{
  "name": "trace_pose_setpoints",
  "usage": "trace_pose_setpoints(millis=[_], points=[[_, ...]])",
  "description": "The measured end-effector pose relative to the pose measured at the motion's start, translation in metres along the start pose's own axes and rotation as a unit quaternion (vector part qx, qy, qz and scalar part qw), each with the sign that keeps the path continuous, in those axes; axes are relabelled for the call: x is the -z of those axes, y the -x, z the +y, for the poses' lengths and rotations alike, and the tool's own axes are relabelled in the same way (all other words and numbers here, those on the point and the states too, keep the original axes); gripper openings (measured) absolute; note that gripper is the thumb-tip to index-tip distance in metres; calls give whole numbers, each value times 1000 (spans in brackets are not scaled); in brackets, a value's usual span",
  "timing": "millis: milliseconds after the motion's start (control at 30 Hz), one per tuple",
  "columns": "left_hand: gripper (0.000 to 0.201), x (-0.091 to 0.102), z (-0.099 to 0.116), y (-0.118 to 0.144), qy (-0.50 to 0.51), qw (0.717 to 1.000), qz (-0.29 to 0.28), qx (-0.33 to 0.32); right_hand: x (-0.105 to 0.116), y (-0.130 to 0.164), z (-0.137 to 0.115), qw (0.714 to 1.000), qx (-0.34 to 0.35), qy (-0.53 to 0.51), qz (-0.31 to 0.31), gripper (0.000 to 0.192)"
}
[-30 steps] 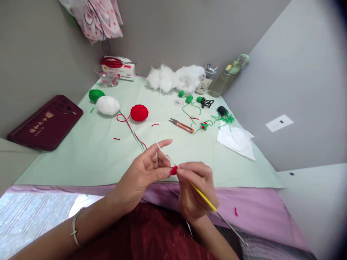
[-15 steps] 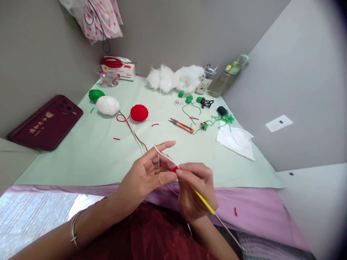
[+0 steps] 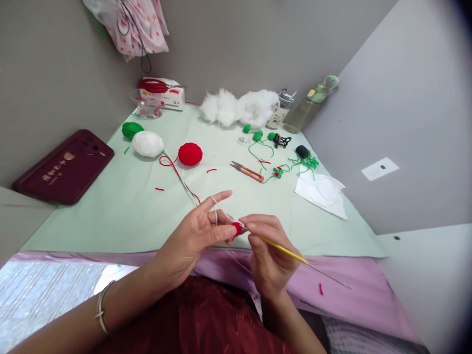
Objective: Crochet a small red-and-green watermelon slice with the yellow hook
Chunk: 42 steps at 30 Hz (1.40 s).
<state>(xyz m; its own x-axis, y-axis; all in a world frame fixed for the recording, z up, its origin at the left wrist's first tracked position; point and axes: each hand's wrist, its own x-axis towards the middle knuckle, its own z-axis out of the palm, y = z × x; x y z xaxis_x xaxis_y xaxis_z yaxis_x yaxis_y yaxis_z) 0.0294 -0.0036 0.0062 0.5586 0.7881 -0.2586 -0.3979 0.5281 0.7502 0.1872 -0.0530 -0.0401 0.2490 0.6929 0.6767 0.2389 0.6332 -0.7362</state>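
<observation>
Near the pale green cloth's [image 3: 121,206] front edge, the left hand [image 3: 195,236] pinches a small round red crocheted piece [image 3: 237,228], white yarn strand [image 3: 215,202] looped over its forefinger, while the right hand [image 3: 271,255] grips a slim yellow-handled metal crochet hook [image 3: 295,255] against it

One head-worn camera looked forward and down over the desk [image 3: 121,206] from the person's own seat.

The single view sat closest to the left hand [image 3: 195,236] and right hand [image 3: 269,255], which filled the lower middle, with both forearms entering from the bottom edge. Beyond them the lens faced the far corner, where two grey walls met behind the white stuffing [image 3: 239,105]. The desk ran away from the viewer and narrowed with distance; things at its far edge appeared small. The frame's right corners darkened at the lens rim. No second view shared the scene.
</observation>
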Motion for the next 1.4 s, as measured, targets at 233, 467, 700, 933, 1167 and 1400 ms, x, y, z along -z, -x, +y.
trace_pose_setpoints(millis=[233,467,700,933,1167,1400], points=[[85,3,1,0,-25,999,4,-32,8,-3,0,1000,1,-17,-21,30],[83,6,4,-1,-68,997,7,-43,12,-3,-1,999,-4,1,-33,28],[80,3,6,3,-242,961,40,-129,17,-6,-6,998,27,34,-56,35],[70,9,11,5,-292,947,13,-132,22,-7,-11,998,4,31,-61,28],[63,15,11,-2,-176,982,-32,-63,14,-16,-9,977,-141,-161,-17,11],[57,13,2,-3,-95,994,-42,-33,3,-13,-4,978,-160,-132,-32,12]])
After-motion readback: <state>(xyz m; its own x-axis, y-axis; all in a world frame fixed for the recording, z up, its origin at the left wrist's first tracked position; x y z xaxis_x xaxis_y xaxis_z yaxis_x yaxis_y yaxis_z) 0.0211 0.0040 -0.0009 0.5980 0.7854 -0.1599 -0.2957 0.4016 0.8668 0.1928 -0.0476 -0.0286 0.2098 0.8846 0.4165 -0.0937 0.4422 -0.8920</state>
